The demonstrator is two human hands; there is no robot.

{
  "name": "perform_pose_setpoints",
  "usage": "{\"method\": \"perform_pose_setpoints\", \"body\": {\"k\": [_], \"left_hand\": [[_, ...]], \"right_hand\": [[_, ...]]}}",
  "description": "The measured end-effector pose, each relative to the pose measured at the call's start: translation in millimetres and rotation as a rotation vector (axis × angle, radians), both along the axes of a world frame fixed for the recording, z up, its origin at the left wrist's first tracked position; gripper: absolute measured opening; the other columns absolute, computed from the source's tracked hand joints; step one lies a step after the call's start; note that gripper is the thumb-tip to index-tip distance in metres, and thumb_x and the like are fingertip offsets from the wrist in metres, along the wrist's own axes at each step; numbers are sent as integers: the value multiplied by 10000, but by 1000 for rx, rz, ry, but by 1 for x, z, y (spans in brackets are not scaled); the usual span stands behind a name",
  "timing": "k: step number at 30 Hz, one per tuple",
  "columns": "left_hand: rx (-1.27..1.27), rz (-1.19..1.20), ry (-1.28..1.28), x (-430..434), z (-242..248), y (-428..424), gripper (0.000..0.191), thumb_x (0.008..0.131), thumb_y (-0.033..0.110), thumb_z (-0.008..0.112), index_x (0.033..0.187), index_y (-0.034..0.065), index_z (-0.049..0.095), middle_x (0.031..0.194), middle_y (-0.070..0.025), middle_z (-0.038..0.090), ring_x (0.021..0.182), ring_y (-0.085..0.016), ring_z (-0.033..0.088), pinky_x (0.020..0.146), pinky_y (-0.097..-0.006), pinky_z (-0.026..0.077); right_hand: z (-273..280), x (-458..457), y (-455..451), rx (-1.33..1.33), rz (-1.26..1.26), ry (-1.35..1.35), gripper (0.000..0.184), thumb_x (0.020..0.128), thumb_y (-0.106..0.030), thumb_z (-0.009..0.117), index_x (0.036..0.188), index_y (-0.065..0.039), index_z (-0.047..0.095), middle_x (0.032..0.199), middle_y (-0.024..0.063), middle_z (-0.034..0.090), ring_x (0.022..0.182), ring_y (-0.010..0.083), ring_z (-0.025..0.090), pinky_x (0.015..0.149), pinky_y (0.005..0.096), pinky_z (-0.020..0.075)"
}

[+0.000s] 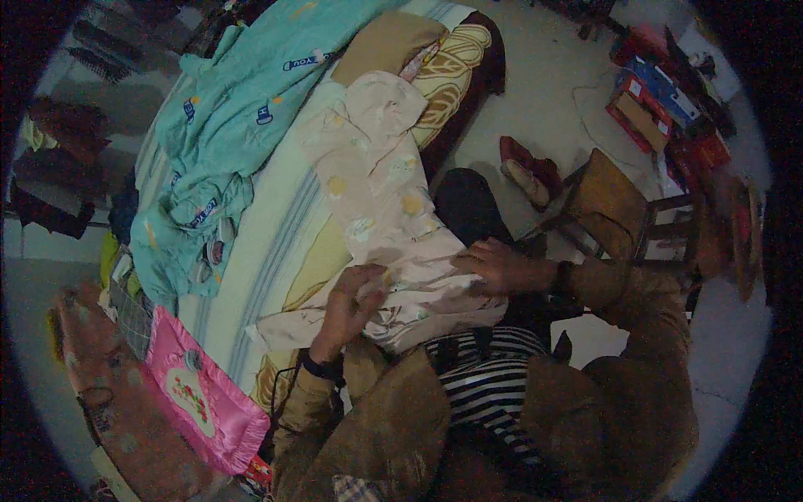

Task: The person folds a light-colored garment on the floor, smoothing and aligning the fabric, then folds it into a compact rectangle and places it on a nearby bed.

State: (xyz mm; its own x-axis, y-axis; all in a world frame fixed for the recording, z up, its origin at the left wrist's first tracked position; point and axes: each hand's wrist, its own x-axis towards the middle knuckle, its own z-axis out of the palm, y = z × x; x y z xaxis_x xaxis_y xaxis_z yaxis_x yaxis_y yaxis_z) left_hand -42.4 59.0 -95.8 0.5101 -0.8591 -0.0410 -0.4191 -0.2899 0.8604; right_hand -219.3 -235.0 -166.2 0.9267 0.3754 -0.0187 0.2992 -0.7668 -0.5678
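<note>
A pale pink printed cloth, likely a garment, stretches from the bed onto my lap, with yellow and white motifs on it. Its near end is bunched into folds between my hands. On the left side of those folds, my left hand is curled with a bit of the fabric at its fingertips. My right hand rests on the cloth's right edge, its fingers bent; dim light hides whether they pinch it.
A striped sheet covers the bed, with a crumpled teal printed cloth on it. A brown folded cloth lies farther up. Bedside left is a pink ruffled cushion; right are a wooden stool, a red shoe and boxes.
</note>
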Motion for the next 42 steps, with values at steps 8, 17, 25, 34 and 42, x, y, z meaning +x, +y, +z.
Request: {"method": "perform_pose_setpoints", "body": {"k": [8, 17, 25, 34, 42], "left_hand": [[128, 65, 206, 25, -42, -3, 566, 916, 248, 680, 1400, 42, 472, 1348, -205, 521, 1248, -333, 512, 1039, -409, 422], [42, -187, -316, -1, -42, -42, 611, 889, 210, 691, 1434, 81, 446, 1505, -188, 379, 1425, -391, 291, 1149, -486, 275], [172, -351, -367, -16, -55, -40, 650, 816, 156, 698, 1424, 178, 468, 1576, -63, 309, 1480, -341, 200, 1179, -595, 141], [122, -300, -325, -12, -61, -37, 574, 823, 200, 733, 1359, 139, 537, 1547, -43, 365, 1483, -293, 208, 1191, -552, 133], [139, -324, -383, -9, -64, -37, 570, 818, 187, 732, 1355, 140, 548, 1529, -45, 383, 1474, -295, 226, 1185, -554, 155]], "right_hand": [[51, -7, -36, 202, -100, 151, 405, 836, -142, 642, 1236, -116, 581, 1141, 142, 534, 1143, 354, 514, 864, 467, 465], [11, 42, -84, 382, -81, 486, 294, 903, -206, 649, 1168, -84, 609, 1101, 55, 618, 967, 206, 614, 832, 369, 496], [-85, 224, -142, 1047, -555, 322, 524, 979, -306, 607, 1436, -124, 426, 1375, 77, 481, 1198, 223, 528, 939, 367, 512], [-140, 303, -151, 852, -689, 101, 421, 947, -273, 615, 1322, -92, 556, 1130, 41, 611, 1060, 208, 602, 902, 331, 505], [29, 329, -100, 1357, -456, 20, 536, 1026, -347, 513, 1435, -13, 426, 1421, 71, 506, 1306, 188, 474, 1091, 337, 372]]}}
